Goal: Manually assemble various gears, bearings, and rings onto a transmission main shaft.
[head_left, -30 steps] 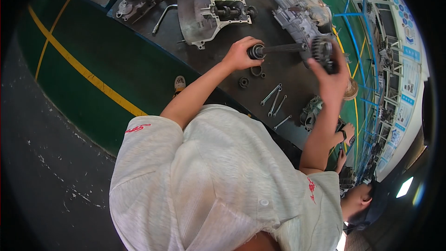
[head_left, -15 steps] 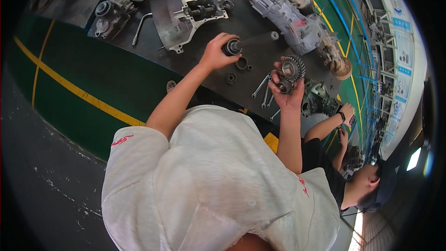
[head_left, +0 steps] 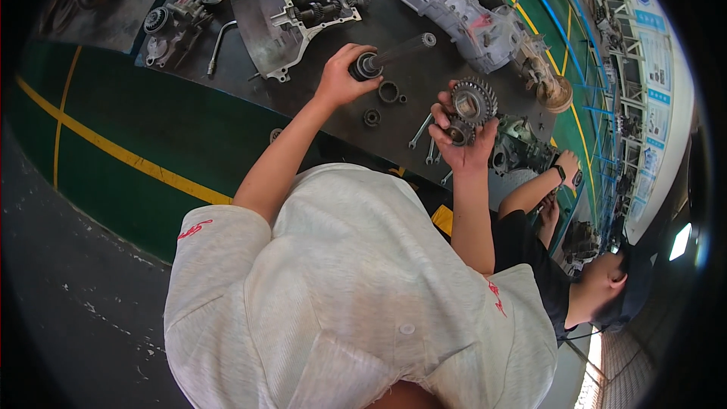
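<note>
My left hand [head_left: 339, 79] is wrapped round the thick dark end of a metal shaft [head_left: 397, 51], whose slimmer part points away to the right above the bench. In my right hand [head_left: 471, 153], palm up, rest a large toothed gear [head_left: 486, 100] and a smaller gear [head_left: 459, 133] below it, with my fingers curled round them. Between the hands, on the dark bench, lie a metal ring [head_left: 388, 92], a smaller ring [head_left: 403, 98] and a small round toothed part [head_left: 371, 117]. Several wrenches [head_left: 419, 133] lie beside my right hand, partly hidden by it.
An open transmission housing [head_left: 261, 34] with gears inside stands beyond my left hand, a bent-handled wrench [head_left: 219, 49] beside it. A large gearbox [head_left: 473, 34] lies at the far right. Near my right arm, another person's hands [head_left: 566, 163] work by metal castings [head_left: 522, 144].
Bench and parts have shifted slightly left and up in the picture. My left hand has shifted likewise with the shaft. The gears in my right hand show larger now, still held.
</note>
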A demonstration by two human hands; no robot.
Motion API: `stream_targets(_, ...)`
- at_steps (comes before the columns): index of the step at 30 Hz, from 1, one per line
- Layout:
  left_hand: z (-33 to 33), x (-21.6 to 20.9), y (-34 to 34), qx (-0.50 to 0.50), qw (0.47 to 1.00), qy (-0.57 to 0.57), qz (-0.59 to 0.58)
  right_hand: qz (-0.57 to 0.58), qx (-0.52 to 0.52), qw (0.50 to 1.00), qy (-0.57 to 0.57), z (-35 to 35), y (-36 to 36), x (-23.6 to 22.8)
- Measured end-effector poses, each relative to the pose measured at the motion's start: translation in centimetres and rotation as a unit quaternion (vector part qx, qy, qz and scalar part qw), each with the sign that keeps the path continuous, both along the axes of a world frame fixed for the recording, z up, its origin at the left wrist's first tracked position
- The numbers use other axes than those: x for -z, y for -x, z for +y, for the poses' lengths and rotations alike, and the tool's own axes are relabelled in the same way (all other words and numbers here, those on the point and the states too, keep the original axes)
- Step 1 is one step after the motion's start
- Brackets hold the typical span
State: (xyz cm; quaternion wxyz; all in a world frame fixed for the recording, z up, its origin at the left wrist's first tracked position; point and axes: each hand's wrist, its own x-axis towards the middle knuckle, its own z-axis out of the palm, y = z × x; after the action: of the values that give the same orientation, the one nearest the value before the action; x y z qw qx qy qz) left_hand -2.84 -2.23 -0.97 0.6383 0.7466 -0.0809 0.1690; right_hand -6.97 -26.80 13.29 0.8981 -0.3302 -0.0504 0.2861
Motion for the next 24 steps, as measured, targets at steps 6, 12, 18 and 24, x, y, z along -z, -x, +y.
stream_targets(6,0.0,0.1,0.0,0.002,1.000,0.000,0.008,0.019,0.020,1.000,-0.001,0.1,0.2,0.4)
stream_targets(12,-0.1,-0.2,0.2,0.018,0.999,0.014,0.028,0.015,0.121,0.849,0.515,-2.3,-1.6,9.4)
stream_targets(18,0.0,-0.3,-0.4,0.019,0.999,0.003,0.029,-0.056,0.090,0.613,0.783,-5.3,1.3,21.9)
stream_targets(24,-0.2,-0.7,-0.4,0.016,0.999,0.000,0.040,-0.007,0.086,0.529,0.844,-5.1,4.0,26.8)
